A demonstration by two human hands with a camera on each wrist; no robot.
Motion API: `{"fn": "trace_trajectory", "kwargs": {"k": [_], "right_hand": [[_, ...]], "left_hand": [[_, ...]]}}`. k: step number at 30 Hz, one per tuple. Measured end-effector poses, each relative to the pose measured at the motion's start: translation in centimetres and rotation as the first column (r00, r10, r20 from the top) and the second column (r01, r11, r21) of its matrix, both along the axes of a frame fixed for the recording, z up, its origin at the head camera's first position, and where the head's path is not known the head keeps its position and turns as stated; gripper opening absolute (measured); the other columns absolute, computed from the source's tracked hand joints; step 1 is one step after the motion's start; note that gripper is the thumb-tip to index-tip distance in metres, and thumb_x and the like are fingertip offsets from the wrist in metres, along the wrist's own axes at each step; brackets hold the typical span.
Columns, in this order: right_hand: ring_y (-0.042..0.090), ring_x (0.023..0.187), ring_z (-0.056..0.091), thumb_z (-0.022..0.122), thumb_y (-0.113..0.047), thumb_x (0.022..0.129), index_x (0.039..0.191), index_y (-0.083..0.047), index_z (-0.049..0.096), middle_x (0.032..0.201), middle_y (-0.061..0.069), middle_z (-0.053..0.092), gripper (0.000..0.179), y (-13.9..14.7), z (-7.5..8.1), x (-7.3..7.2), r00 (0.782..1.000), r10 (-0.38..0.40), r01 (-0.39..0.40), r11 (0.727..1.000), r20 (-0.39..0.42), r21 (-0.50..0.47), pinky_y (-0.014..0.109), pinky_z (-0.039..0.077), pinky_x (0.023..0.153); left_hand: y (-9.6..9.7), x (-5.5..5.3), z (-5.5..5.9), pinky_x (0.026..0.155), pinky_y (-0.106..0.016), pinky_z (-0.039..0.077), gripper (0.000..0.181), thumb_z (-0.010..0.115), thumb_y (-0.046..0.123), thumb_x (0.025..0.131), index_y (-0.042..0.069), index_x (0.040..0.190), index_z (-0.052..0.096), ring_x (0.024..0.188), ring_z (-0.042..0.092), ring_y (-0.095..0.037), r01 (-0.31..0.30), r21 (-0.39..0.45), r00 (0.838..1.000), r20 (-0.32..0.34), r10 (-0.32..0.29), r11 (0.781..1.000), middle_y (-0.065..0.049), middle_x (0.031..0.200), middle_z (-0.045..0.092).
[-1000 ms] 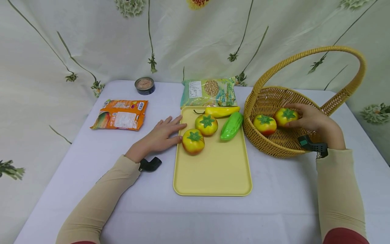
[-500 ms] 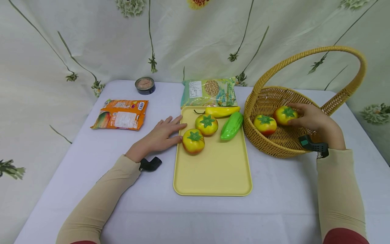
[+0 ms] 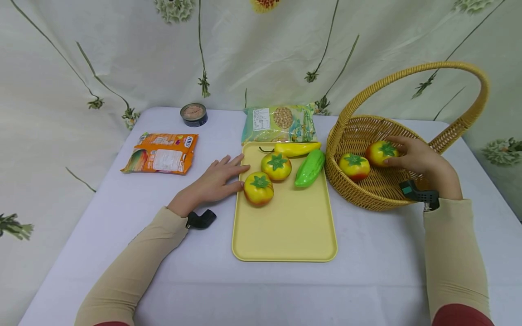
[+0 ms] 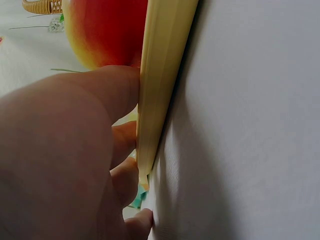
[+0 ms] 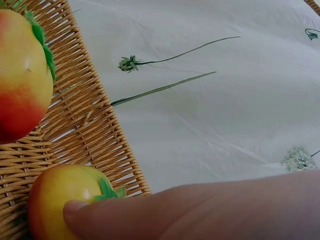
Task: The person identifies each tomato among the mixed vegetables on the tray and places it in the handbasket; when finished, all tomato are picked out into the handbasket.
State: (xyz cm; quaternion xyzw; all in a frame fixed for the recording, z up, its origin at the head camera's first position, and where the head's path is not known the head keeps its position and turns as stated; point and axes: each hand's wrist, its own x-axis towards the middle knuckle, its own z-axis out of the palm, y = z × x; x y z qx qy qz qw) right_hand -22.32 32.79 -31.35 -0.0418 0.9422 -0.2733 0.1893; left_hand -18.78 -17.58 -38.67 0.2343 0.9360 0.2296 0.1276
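Note:
My right hand [image 3: 424,160] reaches into the wicker basket [image 3: 367,199] and grips a yellow-red persimmon [image 3: 376,156] with a green leafy top. The thumb lies along its side in the right wrist view. A second persimmon [image 3: 354,170] sits just left of it in the basket. My left hand [image 3: 218,180] rests at the left rim of the yellow tray [image 3: 285,235], fingers spread, some fingertips on the edge. Its thumb tip is right at the front persimmon [image 3: 258,192] on the tray. Behind that one is another persimmon [image 3: 276,170].
A yellow pepper [image 3: 295,149] and a green cucumber-like vegetable [image 3: 311,168] lie at the tray's far end. Beyond it is a bag of beans [image 3: 281,124]. An orange packet [image 3: 163,154] and a small can [image 3: 193,114] are at the left. The basket's tall handle [image 3: 416,70] arches over it.
Inside the basket, the persimmon in my right hand has turned and shifted slightly towards the back. My left hand, the tray and the things on it stay where they were.

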Motion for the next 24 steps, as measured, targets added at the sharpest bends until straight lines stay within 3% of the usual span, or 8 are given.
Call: {"fn": "trace_trajectory", "kwargs": {"k": [14, 24], "right_hand": [[0.061, 0.139, 0.032, 0.062, -0.024, 0.100, 0.162, -0.001, 0.014, 0.153, 0.045, 0.029, 0.081, -0.5, 0.9, 0.4, 1.000, -0.001, 0.001, 0.999, -0.008, 0.044, 0.074, 0.029, 0.113], [0.060, 0.140, 0.032, 0.060, -0.027, 0.102, 0.164, -0.005, 0.006, 0.157, 0.042, 0.026, 0.085, -0.5, 1.6, 0.8, 1.000, -0.018, 0.018, 1.000, -0.008, 0.025, 0.075, 0.030, 0.111]], "left_hand": [[0.0, -0.1, -0.1, 0.126, -0.067, 0.002, 0.057, 0.054, 0.034, 0.102, 0.015, 0.155, 0.045, 0.157, 0.009, -0.049, 0.000, -0.003, 1.000, 0.002, 0.000, 1.000, -0.011, 0.172, 0.018], [-0.1, -0.1, -0.2, 0.125, -0.068, 0.002, 0.057, 0.055, 0.034, 0.102, 0.016, 0.155, 0.045, 0.157, 0.009, -0.049, 0.003, 0.008, 1.000, 0.002, -0.003, 1.000, -0.011, 0.172, 0.019]]}}
